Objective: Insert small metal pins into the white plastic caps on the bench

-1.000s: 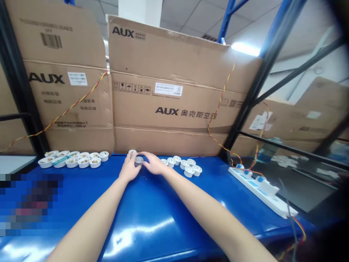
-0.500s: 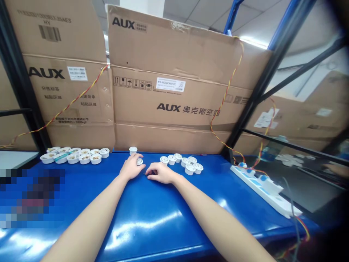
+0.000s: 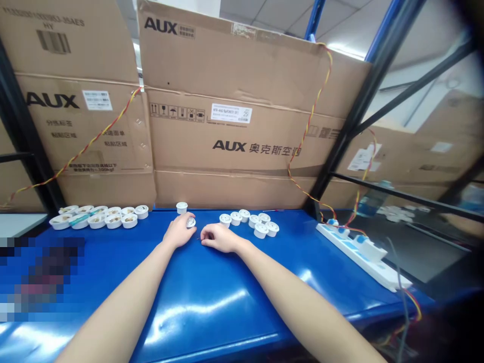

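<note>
My left hand (image 3: 179, 231) is closed round the side of a small white round piece (image 3: 191, 222), whose top shows between thumb and fingers. Right beside it, my right hand (image 3: 219, 237) is in a pinch low over the blue table (image 3: 196, 292). A tiny dark tip shows at its fingertips, too small to name. Behind my left hand stands another white round piece (image 3: 182, 207). To the right of my right hand sits a loose group of several similar white pieces (image 3: 260, 230).
At the back left, several white round cups (image 3: 129, 221) with small bits inside stand in rows. A white power strip (image 3: 363, 257) with plugs lies along the right edge. Cardboard panels (image 3: 234, 186) wall off the back, and a black post (image 3: 321, 186) stands at the right.
The view has shifted slightly. My left hand keeps its hold on the white piece, and my right hand stays pinched beside it with little movement.
</note>
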Demonstrator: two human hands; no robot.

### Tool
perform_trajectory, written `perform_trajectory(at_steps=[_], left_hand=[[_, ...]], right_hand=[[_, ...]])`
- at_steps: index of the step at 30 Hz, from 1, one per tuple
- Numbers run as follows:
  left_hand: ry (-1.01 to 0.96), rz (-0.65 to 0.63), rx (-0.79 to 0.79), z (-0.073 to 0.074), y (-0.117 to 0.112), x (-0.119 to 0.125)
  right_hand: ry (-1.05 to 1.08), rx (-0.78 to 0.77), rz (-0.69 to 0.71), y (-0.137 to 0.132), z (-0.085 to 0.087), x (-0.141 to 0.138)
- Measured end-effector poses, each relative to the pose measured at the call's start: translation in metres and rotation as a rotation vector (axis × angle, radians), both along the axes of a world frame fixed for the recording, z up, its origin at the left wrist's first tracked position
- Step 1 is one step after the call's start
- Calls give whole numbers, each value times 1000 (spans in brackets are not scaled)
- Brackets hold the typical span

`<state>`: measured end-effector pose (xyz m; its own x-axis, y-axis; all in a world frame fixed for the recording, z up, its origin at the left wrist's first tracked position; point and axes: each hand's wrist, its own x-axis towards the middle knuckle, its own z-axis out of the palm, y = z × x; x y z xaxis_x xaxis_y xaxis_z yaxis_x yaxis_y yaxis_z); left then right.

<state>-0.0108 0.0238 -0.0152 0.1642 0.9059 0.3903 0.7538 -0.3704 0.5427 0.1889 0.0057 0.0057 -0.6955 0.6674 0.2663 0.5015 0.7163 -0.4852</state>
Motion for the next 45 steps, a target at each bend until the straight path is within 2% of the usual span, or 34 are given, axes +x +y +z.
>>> perform_trajectory(at_steps=[3,7,14,20,31,36,41,45], left_hand=[[36,-32,-25,-2,4,-3],[37,-147,-29,-1,1,-7],[-88,-282,35,16,-17,-2],[-139,-335,71,25,-25,4],[-119,-376,97,27,-28,8],[-105,-380,64,29,-30,8],[-93,-399,62,32,-32,9],[-66,-375,87,33,-31,11]], right_hand=[[55,-31,-20,0,1,0],[208,-32,-146,2,3,2],[378,92,-260,1,9,0],[310,184,-232,-5,8,-7],[206,234,-245,-4,8,-5],[300,119,-232,-4,8,-7],[490,-198,-195,-1,7,-8],[605,-424,-220,4,3,-9]])
